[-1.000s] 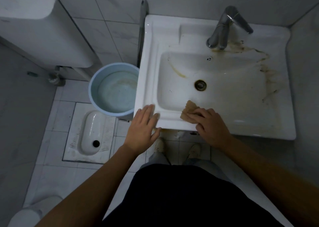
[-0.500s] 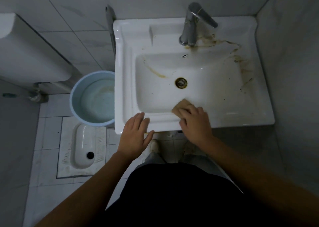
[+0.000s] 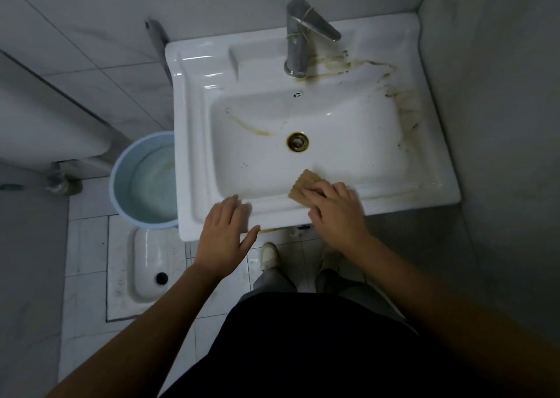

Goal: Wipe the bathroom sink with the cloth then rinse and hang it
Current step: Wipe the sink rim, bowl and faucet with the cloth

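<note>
The white sink (image 3: 194, 125) carries brown stains by the faucet (image 3: 298, 40) and along its right side (image 3: 406, 106), plus a streak left of the drain (image 3: 298, 141). A small tan ribbed cloth (image 3: 303, 182) lies on the basin's front slope. My right hand (image 3: 336, 213) presses flat on it, covering its near half. Fingers straight, my left hand (image 3: 225, 234) rests on the sink's front left rim.
A light blue bucket (image 3: 145, 179) with water stands on the floor against the sink's left side. In front of it a squat toilet pan (image 3: 148, 267) is set into the floor. A wall closes off the right, and a white tank (image 3: 45, 125) hangs at the left.
My right hand has slid the cloth a little to the right along the basin's front slope. My left hand stays on the rim. The view has shifted.
</note>
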`<act>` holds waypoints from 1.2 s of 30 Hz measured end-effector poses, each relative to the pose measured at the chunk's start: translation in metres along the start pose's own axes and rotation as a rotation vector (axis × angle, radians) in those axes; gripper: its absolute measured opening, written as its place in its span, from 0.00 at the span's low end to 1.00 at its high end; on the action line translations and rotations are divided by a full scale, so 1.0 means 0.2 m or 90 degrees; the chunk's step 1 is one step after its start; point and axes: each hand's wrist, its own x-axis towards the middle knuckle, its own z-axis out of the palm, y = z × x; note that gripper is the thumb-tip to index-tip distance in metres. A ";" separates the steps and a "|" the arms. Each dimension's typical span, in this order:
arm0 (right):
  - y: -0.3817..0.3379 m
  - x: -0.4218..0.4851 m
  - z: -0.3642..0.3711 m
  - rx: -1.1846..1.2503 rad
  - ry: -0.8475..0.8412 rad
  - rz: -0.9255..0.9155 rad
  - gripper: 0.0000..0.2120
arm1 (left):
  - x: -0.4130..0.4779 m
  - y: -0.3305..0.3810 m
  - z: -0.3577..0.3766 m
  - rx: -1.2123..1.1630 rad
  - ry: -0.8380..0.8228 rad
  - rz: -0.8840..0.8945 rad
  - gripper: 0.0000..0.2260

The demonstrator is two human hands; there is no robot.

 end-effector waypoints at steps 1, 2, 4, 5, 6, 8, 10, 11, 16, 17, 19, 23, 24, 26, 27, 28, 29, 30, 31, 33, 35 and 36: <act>0.08 -0.02 -0.02 -0.009 0.008 0.019 0.23 | 0.03 0.03 0.01 0.000 -0.007 0.003 0.22; 0.16 -0.05 -0.04 -0.015 0.016 0.036 0.23 | 0.05 0.07 0.02 -0.001 -0.016 0.008 0.22; 0.32 -0.10 -0.09 -0.024 0.028 0.068 0.23 | 0.11 0.14 0.04 -0.001 -0.033 0.021 0.23; 0.40 -0.12 -0.11 -0.027 0.032 0.083 0.22 | 0.14 0.19 0.05 -0.002 -0.041 0.028 0.24; 0.47 -0.14 -0.13 -0.029 0.036 0.101 0.22 | 0.17 0.23 0.07 -0.006 -0.049 0.034 0.24; 0.62 -0.18 -0.18 -0.044 0.042 0.145 0.21 | 0.23 0.32 0.09 -0.017 -0.063 0.047 0.25; 0.75 -0.22 -0.22 -0.059 0.037 0.190 0.22 | 0.27 0.40 0.11 -0.016 -0.073 0.068 0.25; 0.79 -0.23 -0.23 -0.060 0.037 0.206 0.24 | 0.30 0.43 0.12 -0.013 -0.077 0.077 0.25; 0.69 -0.23 -0.19 -0.046 0.074 0.246 0.22 | 0.38 0.52 0.16 0.005 -0.095 0.069 0.24; 0.64 -0.22 -0.18 -0.044 0.067 0.223 0.22 | 0.38 0.52 0.17 0.010 -0.090 0.064 0.23; 0.58 -0.23 -0.16 -0.033 0.053 0.141 0.22 | 0.39 0.53 0.17 0.017 -0.081 0.063 0.21; 0.68 -0.23 -0.20 0.011 0.052 0.101 0.21 | 0.38 0.53 0.18 0.027 -0.068 0.064 0.21; 0.74 -0.22 -0.21 0.003 0.060 0.130 0.20 | 0.38 0.53 0.18 0.030 -0.067 0.063 0.21; 0.87 -0.17 -0.25 -0.022 0.082 0.183 0.18 | 0.38 0.53 0.19 0.037 -0.060 0.064 0.21; 0.91 -0.15 -0.26 -0.029 0.093 0.192 0.18 | 0.38 0.53 0.19 0.039 -0.054 0.066 0.21; 0.93 -0.12 -0.26 -0.039 0.099 0.188 0.18 | 0.38 0.53 0.19 0.039 -0.048 0.066 0.21; 0.94 -0.10 -0.26 -0.054 0.098 0.177 0.18 | 0.38 0.54 0.19 0.039 -0.042 0.066 0.21; 0.94 -0.08 -0.25 -0.071 0.094 0.166 0.18 | 0.39 0.54 0.19 0.040 -0.038 0.066 0.21; 0.94 -0.05 -0.24 -0.086 0.088 0.160 0.19 | 0.39 0.54 0.19 0.042 -0.034 0.067 0.21; 0.94 0.00 -0.22 -0.101 0.082 0.164 0.20 | 0.39 0.54 0.19 0.048 -0.028 0.067 0.21; 0.95 0.06 -0.21 -0.102 0.090 0.165 0.21 | 0.39 0.54 0.19 0.048 -0.020 0.070 0.21; 0.95 0.09 -0.21 -0.101 0.096 0.163 0.21 | 0.39 0.54 0.20 0.047 -0.018 0.071 0.21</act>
